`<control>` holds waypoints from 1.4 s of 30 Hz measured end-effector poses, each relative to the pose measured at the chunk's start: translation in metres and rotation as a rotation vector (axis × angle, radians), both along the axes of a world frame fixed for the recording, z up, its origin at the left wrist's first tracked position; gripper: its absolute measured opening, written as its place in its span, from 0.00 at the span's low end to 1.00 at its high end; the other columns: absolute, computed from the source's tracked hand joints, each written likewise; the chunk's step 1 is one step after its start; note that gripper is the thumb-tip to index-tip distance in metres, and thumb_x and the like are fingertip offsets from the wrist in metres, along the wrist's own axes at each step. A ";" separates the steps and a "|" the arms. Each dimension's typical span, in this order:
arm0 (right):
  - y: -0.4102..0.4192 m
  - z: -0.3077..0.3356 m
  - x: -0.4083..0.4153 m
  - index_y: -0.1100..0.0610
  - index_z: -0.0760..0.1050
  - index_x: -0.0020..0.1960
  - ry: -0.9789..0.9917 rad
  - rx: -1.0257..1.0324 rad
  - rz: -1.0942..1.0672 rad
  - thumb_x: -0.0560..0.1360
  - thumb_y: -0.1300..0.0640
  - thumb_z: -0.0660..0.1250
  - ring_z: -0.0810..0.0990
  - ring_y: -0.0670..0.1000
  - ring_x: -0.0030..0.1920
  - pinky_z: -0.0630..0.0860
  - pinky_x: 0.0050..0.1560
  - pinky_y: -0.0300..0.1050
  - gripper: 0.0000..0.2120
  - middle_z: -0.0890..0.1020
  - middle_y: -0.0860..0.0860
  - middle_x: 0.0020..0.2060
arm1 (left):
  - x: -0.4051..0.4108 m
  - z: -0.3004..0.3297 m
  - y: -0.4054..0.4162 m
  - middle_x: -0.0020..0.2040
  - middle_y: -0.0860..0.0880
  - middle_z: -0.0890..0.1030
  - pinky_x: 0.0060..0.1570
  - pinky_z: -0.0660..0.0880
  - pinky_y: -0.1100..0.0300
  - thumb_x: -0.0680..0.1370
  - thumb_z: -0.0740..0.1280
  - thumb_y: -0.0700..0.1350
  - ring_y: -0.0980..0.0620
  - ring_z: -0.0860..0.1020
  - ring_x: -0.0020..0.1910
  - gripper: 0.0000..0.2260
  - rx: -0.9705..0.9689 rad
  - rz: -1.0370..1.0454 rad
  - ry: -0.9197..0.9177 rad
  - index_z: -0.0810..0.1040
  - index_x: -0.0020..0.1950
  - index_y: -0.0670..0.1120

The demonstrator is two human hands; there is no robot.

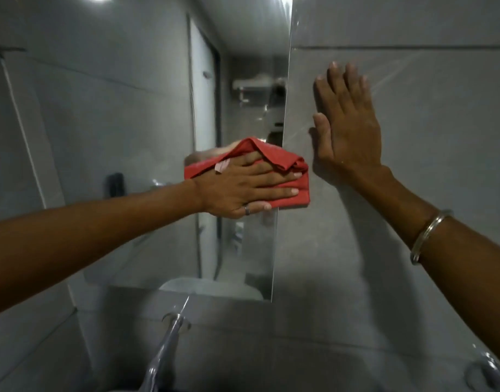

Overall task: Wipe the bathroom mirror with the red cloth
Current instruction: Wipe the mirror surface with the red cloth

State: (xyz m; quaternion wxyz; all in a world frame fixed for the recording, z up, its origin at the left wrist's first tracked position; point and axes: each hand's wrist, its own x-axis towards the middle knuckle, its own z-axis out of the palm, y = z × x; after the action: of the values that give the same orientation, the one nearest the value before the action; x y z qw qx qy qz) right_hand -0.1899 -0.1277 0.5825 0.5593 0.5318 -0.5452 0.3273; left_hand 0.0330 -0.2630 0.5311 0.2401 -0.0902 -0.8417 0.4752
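Observation:
The bathroom mirror [146,108] fills the left and middle of the view; its right edge runs down the centre. My left hand [243,185] lies flat on the folded red cloth [282,162] and presses it against the glass at that right edge. The cloth overlaps slightly onto the grey tiled wall [413,137]. My right hand [347,125] rests flat on the tile just right of the mirror, fingers spread and pointing up, holding nothing. A metal bangle [427,236] circles that wrist.
A chrome tap [169,335] juts out from the wall below the mirror, above a sink at the bottom edge. Another chrome fitting [486,369] shows at the bottom right. The mirror reflects a door, a shelf and shower fittings.

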 end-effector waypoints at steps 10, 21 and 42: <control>0.001 -0.049 -0.004 0.59 0.57 0.83 0.059 0.005 -0.107 0.87 0.44 0.47 0.60 0.63 0.82 0.54 0.82 0.60 0.29 0.62 0.61 0.81 | 0.003 -0.206 0.004 0.80 0.52 0.63 0.84 0.45 0.52 0.83 0.62 0.50 0.49 0.63 0.79 0.24 0.264 -0.045 -0.091 0.64 0.79 0.51; 0.018 -0.026 0.004 0.58 0.57 0.83 0.039 0.109 -0.048 0.84 0.45 0.52 0.55 0.63 0.83 0.51 0.83 0.62 0.31 0.58 0.61 0.82 | 0.001 -0.144 0.007 0.75 0.53 0.77 0.79 0.56 0.50 0.81 0.68 0.56 0.52 0.71 0.74 0.25 0.131 -0.032 -0.077 0.73 0.78 0.54; -0.008 0.118 0.063 0.52 0.49 0.84 -0.130 0.043 0.063 0.83 0.40 0.41 0.43 0.55 0.85 0.44 0.85 0.59 0.33 0.48 0.54 0.85 | -0.019 0.196 0.020 0.87 0.48 0.44 0.83 0.35 0.46 0.87 0.50 0.59 0.48 0.41 0.85 0.31 0.568 0.117 0.898 0.44 0.86 0.50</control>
State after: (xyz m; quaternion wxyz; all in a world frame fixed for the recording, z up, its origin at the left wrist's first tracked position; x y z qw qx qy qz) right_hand -0.1269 -0.1360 0.7005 0.5005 0.5384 -0.5702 0.3667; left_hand 0.0140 -0.2430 0.7274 0.5649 0.2378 -0.7550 0.2330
